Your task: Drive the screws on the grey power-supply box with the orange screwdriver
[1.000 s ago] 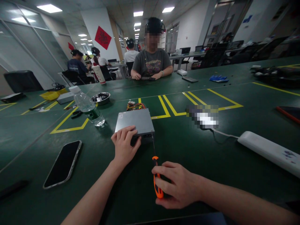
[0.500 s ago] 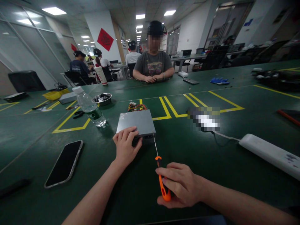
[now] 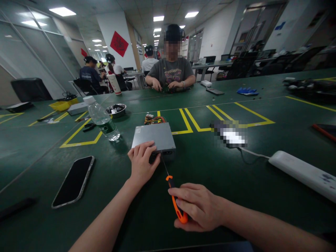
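A grey metal computer power supply lies on the green table, a bundle of coloured wires behind it. My left hand grips its near left part, fingers over the top and thumb against the front face. In my right hand is a screwdriver with an orange and black handle. Its thin shaft points up and away, the tip at the front face of the power supply, close to my left thumb. I cannot make out exactly what the tip touches.
On the left are a water bottle, a phone and a metal bowl. To the right lie a lit, blurred device on a cable and a white power strip. A person sits opposite.
The screwdriver tip has moved left, from the power supply's front right corner to near my left thumb. My right hand shifted slightly left with it. My left hand keeps its grip.
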A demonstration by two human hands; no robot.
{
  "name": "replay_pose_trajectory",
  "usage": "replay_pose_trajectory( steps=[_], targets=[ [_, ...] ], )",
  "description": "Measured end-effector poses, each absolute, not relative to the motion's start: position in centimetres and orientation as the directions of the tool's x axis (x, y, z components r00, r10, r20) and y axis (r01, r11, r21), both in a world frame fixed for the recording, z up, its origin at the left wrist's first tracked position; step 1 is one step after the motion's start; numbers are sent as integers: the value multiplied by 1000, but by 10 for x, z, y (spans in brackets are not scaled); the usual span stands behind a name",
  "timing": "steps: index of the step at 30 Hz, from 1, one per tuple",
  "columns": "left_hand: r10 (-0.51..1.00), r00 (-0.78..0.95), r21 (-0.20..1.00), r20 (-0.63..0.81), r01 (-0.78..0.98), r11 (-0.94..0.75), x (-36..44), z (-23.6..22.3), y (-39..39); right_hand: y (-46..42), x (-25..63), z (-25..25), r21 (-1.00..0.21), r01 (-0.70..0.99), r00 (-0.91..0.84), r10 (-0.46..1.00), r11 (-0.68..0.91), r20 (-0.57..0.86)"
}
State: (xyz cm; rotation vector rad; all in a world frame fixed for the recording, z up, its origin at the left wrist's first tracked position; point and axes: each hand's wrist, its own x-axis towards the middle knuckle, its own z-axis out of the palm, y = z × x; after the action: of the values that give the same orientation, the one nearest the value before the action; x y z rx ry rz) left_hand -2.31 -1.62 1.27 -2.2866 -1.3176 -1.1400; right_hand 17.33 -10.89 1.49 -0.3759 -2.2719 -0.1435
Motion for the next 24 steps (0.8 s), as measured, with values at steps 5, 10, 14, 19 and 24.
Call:
replay_pose_trajectory(
  steps=[5, 10, 14, 19, 24],
  targets=[
    [616, 281, 145, 736, 822, -550, -23, 13, -17, -109, 173, 14, -32, 323, -624, 238, 946, 745],
    [614, 276, 148, 740, 823, -548, -23, 12, -16, -109, 172, 14, -35, 322, -630, 241, 946, 738],
    [615, 281, 142, 736, 825, -547, -23, 12, -16, -109, 172, 14, -38, 313, -634, 239, 949, 736],
    [620, 281, 147, 732, 824, -547, -23, 12, -16, -109, 173, 13, -36, 314, -634, 238, 949, 736],
    [615, 284, 139, 736, 825, -547, -24, 11, -16, -110, 173, 14, -32, 333, -636, 249, 942, 731]
  ],
)
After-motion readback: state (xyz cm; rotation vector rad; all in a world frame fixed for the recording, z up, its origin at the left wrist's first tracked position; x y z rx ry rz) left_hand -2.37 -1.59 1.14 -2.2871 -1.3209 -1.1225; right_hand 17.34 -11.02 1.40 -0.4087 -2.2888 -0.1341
